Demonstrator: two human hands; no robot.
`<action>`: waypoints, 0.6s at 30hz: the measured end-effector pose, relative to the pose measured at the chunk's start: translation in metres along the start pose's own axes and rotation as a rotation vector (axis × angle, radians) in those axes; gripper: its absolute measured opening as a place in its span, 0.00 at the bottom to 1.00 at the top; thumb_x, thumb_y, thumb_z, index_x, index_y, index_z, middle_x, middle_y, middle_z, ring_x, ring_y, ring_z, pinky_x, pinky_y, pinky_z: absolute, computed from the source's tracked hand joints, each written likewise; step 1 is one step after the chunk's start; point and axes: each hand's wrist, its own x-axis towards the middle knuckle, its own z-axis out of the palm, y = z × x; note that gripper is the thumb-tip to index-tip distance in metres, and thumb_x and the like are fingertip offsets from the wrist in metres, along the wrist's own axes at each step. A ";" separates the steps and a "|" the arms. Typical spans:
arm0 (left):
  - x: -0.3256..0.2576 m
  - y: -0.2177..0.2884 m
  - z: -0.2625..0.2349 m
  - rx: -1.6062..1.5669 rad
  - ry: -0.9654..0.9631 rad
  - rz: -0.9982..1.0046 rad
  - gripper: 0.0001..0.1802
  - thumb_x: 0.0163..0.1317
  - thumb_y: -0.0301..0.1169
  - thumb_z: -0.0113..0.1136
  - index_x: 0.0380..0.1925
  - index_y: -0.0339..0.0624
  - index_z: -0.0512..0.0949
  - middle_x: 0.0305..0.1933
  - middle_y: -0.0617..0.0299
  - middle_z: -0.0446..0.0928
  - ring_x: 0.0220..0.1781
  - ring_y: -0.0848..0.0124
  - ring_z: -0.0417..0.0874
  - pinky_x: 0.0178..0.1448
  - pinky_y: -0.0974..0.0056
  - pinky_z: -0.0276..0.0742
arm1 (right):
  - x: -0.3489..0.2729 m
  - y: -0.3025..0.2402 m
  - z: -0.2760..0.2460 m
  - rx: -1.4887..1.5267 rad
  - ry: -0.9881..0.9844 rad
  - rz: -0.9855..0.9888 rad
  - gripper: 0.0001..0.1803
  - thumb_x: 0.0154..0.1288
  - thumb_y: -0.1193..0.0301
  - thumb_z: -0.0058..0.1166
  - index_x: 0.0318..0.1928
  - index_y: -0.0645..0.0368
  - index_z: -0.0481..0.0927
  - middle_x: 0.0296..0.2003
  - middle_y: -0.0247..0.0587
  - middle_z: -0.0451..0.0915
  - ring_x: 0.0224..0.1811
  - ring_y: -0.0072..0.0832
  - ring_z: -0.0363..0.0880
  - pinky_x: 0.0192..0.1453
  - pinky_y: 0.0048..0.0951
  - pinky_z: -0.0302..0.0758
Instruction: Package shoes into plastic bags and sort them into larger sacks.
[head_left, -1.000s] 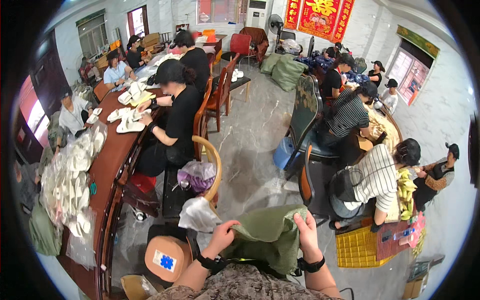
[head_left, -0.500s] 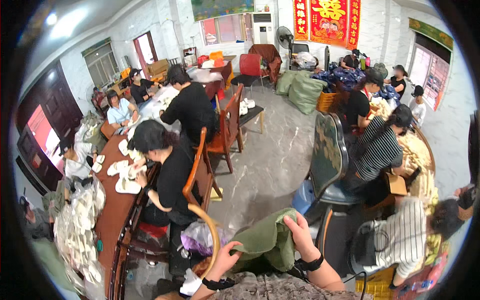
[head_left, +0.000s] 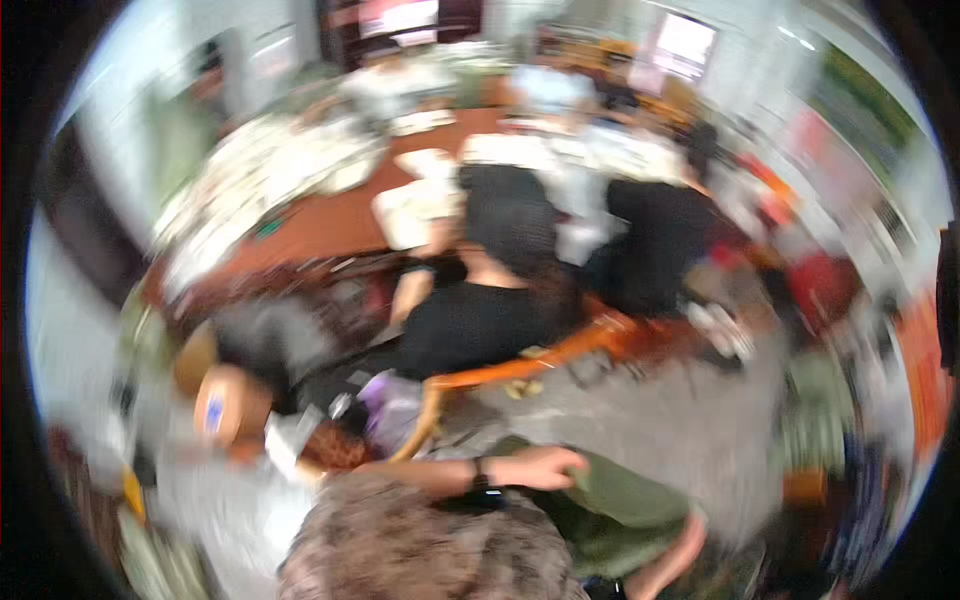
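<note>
A green woven sack (head_left: 625, 505) hangs between my two hands in front of my lap, its upper part sagging in a fold. The left hand (head_left: 540, 467), with a dark band on its wrist, pinches the sack's left upper edge. At the sack's right side my right hand (head_left: 684, 545) grips the edge; motion smears its fingers. The sack's inside and lower end are hidden.
A brown table (head_left: 310, 225) with whitish shoes (head_left: 405, 210) and bagged white pieces (head_left: 290, 150) stands ahead, people seated around it. Nearer are a curved wooden chair arm (head_left: 432, 415), a purple plastic bag (head_left: 393, 405) and green sacks (head_left: 815, 400) at right.
The view has swung left, bringing the brown table to the middle, with strong blur. Both hands keep hold of the green sack, which now lies lower and to the right in the picture.
</note>
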 end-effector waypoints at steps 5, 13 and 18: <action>0.116 0.007 -0.007 -0.083 0.081 0.123 0.17 0.56 0.35 0.58 0.44 0.38 0.74 0.39 0.47 0.78 0.44 0.48 0.77 0.43 0.51 0.72 | 0.003 -0.044 0.234 -0.062 -0.375 0.029 0.24 0.69 0.55 0.41 0.54 0.61 0.74 0.53 0.43 0.74 0.54 0.33 0.71 0.61 0.36 0.66; 0.253 0.025 0.013 -0.136 0.061 0.152 0.25 0.62 0.41 0.57 0.47 0.27 0.72 0.37 0.42 0.76 0.40 0.47 0.77 0.42 0.51 0.70 | 0.155 -0.075 0.199 -0.053 -0.384 -0.039 0.23 0.67 0.56 0.43 0.49 0.63 0.76 0.49 0.46 0.77 0.49 0.35 0.74 0.56 0.38 0.69; 0.346 0.026 0.048 -0.090 0.157 0.067 0.28 0.63 0.45 0.56 0.49 0.27 0.70 0.39 0.42 0.76 0.40 0.51 0.77 0.41 0.53 0.71 | 0.489 -0.016 -0.044 -0.050 -0.179 -0.168 0.22 0.66 0.57 0.45 0.46 0.65 0.77 0.46 0.48 0.78 0.45 0.37 0.75 0.52 0.40 0.71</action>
